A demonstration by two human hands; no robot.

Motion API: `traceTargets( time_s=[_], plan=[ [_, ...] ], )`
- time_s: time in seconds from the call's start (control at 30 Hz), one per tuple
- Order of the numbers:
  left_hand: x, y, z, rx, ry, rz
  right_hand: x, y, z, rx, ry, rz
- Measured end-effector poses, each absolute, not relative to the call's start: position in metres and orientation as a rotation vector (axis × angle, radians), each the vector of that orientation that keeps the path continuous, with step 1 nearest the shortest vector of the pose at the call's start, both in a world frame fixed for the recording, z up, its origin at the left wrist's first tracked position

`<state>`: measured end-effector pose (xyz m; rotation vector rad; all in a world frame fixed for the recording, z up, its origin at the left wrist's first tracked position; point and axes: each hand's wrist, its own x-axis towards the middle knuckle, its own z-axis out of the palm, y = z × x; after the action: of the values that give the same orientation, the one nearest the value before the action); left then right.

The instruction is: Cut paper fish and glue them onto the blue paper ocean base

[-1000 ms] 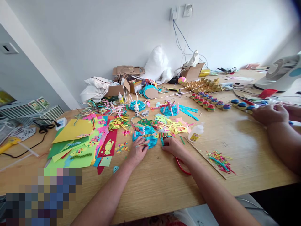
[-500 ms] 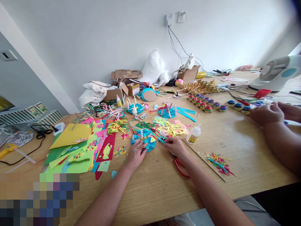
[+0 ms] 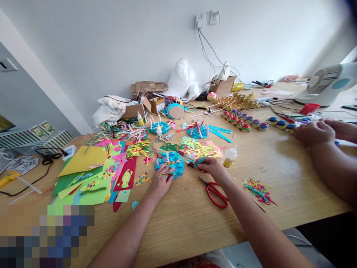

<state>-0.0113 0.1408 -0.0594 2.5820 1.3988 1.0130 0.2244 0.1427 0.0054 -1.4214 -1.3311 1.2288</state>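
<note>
My left hand [image 3: 162, 180] rests on the near edge of a round blue crafted disc [image 3: 178, 163], its fingers and thumb gripping the rim. Pink-and-white twisted posts stand on the disc, and a striped strip lies across it. To the right, my right hand [image 3: 212, 166] pinches a turquoise twisted piece [image 3: 199, 161] with a dark end, held just off the disc. Its exact kind is too small to tell. Red-handled scissors [image 3: 216, 195] lie on the table below that hand. A glue bottle [image 3: 230, 158] stands beyond it.
Coloured paper sheets [image 3: 80, 163] and cut-out fish lie left. Yellow paper strips [image 3: 199, 147] are behind the disc. A pile of coloured scraps [image 3: 258, 190] and a thin wooden stick [image 3: 259, 206] lie right. Another person's hands [image 3: 315, 133] work beside painted egg-carton cups [image 3: 245, 127].
My right hand has moved slightly right, away from the disc, with the turquoise piece in it. The scissors now show more fully. My left hand stays on the disc.
</note>
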Motion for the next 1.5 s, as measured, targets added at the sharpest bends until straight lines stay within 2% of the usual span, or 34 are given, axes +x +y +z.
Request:
traceTargets(
  time_s=[0.47,0.8,1.5],
  plan=[
    [-0.011,0.14,-0.059,2.602,1.42,0.953,0.181,0.179,-0.018,-1.518,-1.801,0.919],
    [-0.01,0.139,-0.059,2.571,1.437,0.949,0.171,0.178,-0.016,-1.612,-1.967,0.732],
    [-0.008,0.14,-0.056,2.55,1.417,0.98,0.168,0.181,-0.024,-1.659,-2.049,0.636]
  ],
)
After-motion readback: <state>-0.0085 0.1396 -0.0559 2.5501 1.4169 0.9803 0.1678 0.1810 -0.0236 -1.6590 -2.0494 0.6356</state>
